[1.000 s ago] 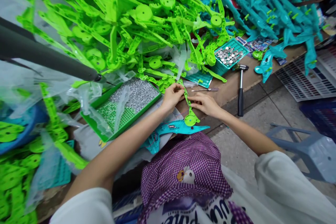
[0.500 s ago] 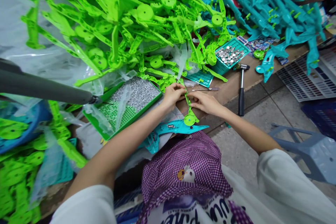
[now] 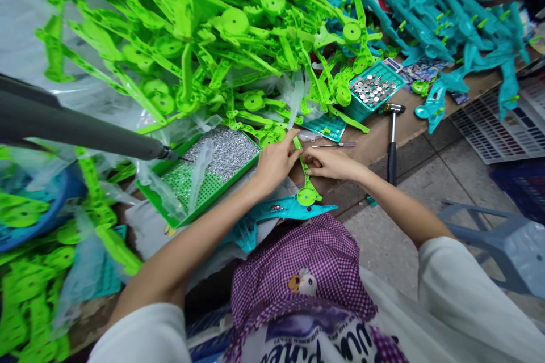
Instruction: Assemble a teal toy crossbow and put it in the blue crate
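A narrow lime-green plastic part with a round disc end [image 3: 306, 196] lies lengthwise between my hands. My left hand [image 3: 276, 163] is closed on its upper end, thumb and fingers at the edge. From the other side, my right hand [image 3: 330, 163] pinches with curled fingertips against the part's middle; anything tiny between them is hidden. Just below, close to the apron, lies a turquoise plastic part [image 3: 293, 208] with small metal pieces on it. Left of my hands is a green tray [image 3: 200, 204] of small silvery metal pieces, with a plastic strip across it.
Lime-green parts [image 3: 191, 39] are heaped at the back, turquoise parts [image 3: 426, 17] at back right. A turquoise tray [image 3: 398, 80] holds round metal discs. A hammer [image 3: 392, 147] overhangs the table edge; a thin tool [image 3: 334, 145] lies nearer. A grey bar [image 3: 85, 122] juts in from the left.
My left hand has shifted slightly left and down, turning more of its back to view. My right fingers have curled tighter at the green part.
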### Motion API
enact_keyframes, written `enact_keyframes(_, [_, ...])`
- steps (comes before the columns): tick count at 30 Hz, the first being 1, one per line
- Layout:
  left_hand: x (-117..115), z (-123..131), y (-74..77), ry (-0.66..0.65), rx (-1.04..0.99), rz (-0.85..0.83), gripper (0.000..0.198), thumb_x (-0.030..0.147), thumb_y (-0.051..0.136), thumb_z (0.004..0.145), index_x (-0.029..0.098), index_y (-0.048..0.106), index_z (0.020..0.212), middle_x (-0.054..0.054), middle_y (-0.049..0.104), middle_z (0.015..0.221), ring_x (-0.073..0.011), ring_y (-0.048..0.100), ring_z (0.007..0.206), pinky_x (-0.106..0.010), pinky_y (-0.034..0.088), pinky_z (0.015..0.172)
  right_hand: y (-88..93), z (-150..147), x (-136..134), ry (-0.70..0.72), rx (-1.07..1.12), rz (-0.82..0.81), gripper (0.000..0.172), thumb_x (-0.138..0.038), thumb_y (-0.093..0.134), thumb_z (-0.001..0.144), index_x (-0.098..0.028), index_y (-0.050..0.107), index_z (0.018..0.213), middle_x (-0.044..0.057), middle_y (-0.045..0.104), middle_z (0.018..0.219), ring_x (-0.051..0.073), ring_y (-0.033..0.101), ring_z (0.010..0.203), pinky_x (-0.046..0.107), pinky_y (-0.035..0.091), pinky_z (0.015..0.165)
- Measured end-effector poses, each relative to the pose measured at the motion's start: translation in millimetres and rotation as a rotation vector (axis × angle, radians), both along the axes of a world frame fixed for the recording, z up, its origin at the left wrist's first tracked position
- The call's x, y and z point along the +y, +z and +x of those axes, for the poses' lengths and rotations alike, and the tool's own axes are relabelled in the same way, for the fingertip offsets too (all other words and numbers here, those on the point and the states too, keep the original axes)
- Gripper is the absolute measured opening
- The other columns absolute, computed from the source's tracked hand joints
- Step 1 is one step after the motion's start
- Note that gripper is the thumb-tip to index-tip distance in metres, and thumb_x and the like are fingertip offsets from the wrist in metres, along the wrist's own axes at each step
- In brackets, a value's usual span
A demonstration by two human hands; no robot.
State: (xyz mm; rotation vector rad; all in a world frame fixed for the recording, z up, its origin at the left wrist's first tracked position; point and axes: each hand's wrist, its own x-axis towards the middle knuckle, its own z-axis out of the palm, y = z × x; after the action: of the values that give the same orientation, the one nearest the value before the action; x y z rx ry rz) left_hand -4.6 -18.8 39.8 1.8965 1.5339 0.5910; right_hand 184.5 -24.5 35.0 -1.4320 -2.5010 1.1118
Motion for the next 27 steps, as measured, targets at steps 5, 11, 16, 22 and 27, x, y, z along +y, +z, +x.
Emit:
enact_keyframes(5, [-54, -11, 12.4, -0.191, 0.249, 0.054, 0.021, 0.041, 0.063, 0.089, 0.022, 0.071, 0.094, -0.007, 0.07, 0.08, -0.0254, 0.064, 0.077, -0.033, 0.043, 0.075, 5.8, -4, 1, -0.013, -0.031, -0.018, 0.026, -0.029, 0.063, 0.087, -0.024, 0.058, 0.112, 0.0, 0.066, 0.089, 0.016, 0.057, 0.076, 0.026, 0.031, 0.061])
enact_keyframes(11, [-96, 0, 3.6, -0.173, 0.36, 0.153, 0.027, 0.029, 0.046, 0.098, 0.02, 0.072, 0.1, -0.009, 0.071, 0.086, -0.0253, 0.065, 0.085, -0.038, 0.042, 0.083, 9.3, -6, 0, -0.023, -0.088, -0.033, 0.029, -0.027, 0.063, 0.085, -0.025, 0.058, 0.114, 0.0, 0.067, 0.091, 0.016, 0.058, 0.077, 0.026, 0.03, 0.062])
enact_keyframes(16, [-101, 6, 5.1, -0.081, 0.42, 0.073, 0.035, 0.024, 0.039, 0.1, 0.018, 0.066, 0.121, -0.012, 0.067, 0.096, -0.0252, 0.064, 0.079, -0.037, 0.044, 0.073, 9.5, -7, -2, -0.048, -0.089, -0.038, 0.028, -0.028, 0.062, 0.086, -0.025, 0.058, 0.114, 0.0, 0.068, 0.091, 0.016, 0.059, 0.079, 0.026, 0.031, 0.063])
enact_keyframes(22, [-105, 3, -3.1, -0.104, 0.278, 0.005, 0.034, 0.023, 0.039, 0.099, 0.02, 0.067, 0.118, -0.008, 0.065, 0.09, -0.022, 0.063, 0.083, -0.034, 0.047, 0.077, 7.5, -5, -3, -0.055, -0.073, -0.032, 0.029, -0.027, 0.062, 0.085, -0.026, 0.057, 0.114, -0.001, 0.067, 0.089, 0.015, 0.058, 0.077, 0.025, 0.031, 0.063])
enact_keyframes(27, [-113, 10, -10.9, -0.107, 0.25, 0.022, 0.036, 0.024, 0.039, 0.099, 0.02, 0.065, 0.124, -0.007, 0.064, 0.088, -0.0205, 0.061, 0.081, -0.033, 0.044, 0.076, 5.3, -5, -3, -0.069, -0.066, -0.023, 0.029, -0.027, 0.063, 0.084, -0.026, 0.057, 0.113, -0.002, 0.065, 0.086, 0.015, 0.057, 0.074, 0.024, 0.031, 0.062])
